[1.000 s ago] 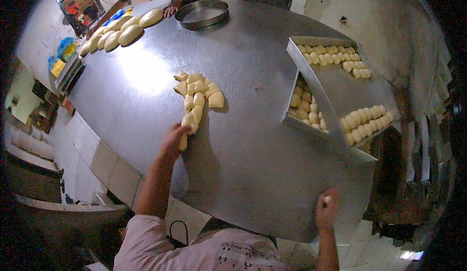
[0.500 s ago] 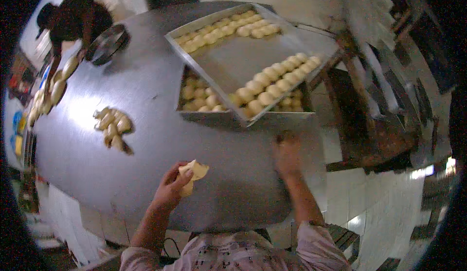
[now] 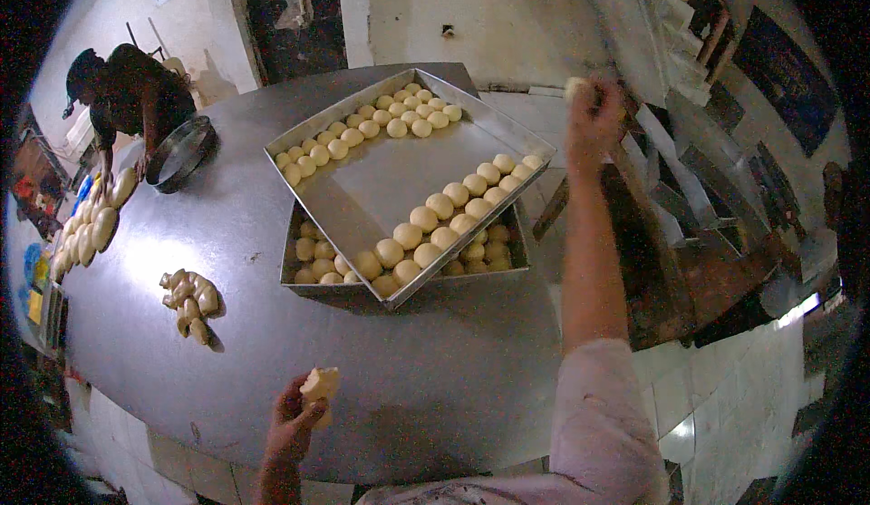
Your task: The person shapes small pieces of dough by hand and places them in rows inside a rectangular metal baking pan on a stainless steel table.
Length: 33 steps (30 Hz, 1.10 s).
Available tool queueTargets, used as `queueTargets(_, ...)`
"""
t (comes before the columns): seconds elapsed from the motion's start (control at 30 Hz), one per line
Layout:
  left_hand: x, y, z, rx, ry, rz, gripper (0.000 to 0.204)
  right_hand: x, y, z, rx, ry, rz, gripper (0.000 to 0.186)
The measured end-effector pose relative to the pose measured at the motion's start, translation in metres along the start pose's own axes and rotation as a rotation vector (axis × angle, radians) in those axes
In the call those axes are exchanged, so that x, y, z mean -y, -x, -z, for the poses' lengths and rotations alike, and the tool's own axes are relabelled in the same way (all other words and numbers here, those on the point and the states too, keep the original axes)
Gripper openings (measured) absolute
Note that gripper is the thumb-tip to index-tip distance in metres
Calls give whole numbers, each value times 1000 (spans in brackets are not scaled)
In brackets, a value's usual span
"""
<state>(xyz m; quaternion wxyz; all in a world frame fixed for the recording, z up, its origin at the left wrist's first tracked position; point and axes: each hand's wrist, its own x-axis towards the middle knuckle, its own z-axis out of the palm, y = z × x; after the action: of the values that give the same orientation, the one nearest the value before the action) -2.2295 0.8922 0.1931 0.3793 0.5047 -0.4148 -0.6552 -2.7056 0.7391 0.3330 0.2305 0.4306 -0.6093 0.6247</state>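
Note:
My left hand (image 3: pixel 292 422) is closed round a torn lump of pale dough (image 3: pixel 320 385) above the near edge of the metal table. My right arm is stretched far out, beyond the right side of the trays, with my right hand (image 3: pixel 596 129) raised and its fingers curled. A small pale piece of dough (image 3: pixel 575 89) shows at its fingertips. Left of the right hand, the upper metal tray (image 3: pixel 362 179) holds rows of round dough balls (image 3: pixel 439 205) along two sides, with bare metal between. It lies askew on a lower tray (image 3: pixel 308 289), which also holds dough balls.
A loose heap of dough pieces (image 3: pixel 190 304) lies on the steel table (image 3: pixel 263 360) at the left. At the far left a co-worker (image 3: pixel 140 97) bends over long dough pieces (image 3: pixel 95 224), beside a round metal pan (image 3: pixel 181 156). Metal and wooden structures (image 3: pixel 689 197) stand at the right.
My right hand has swung up and away from the near table to beyond the trays' right side. My left hand, still holding the dough, sits lower and further left in view. The view has shifted.

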Motion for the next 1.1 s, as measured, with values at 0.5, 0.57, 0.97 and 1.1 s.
queueTargets(0.5,-1,-33,19,466,-810,-441,36,131,311,124,1179,-612,-792,32)
queueTargets(0.57,8,-44,86,362,-591,-326,30,122,316,162,967,-232,-695,30)
queueTargets(0.97,15,-33,138,243,130,-80,49,129,367,72,921,321,-55,29)
queueTargets(1.1,13,-28,168,189,229,-56,28,79,348,118,833,530,-3,23)
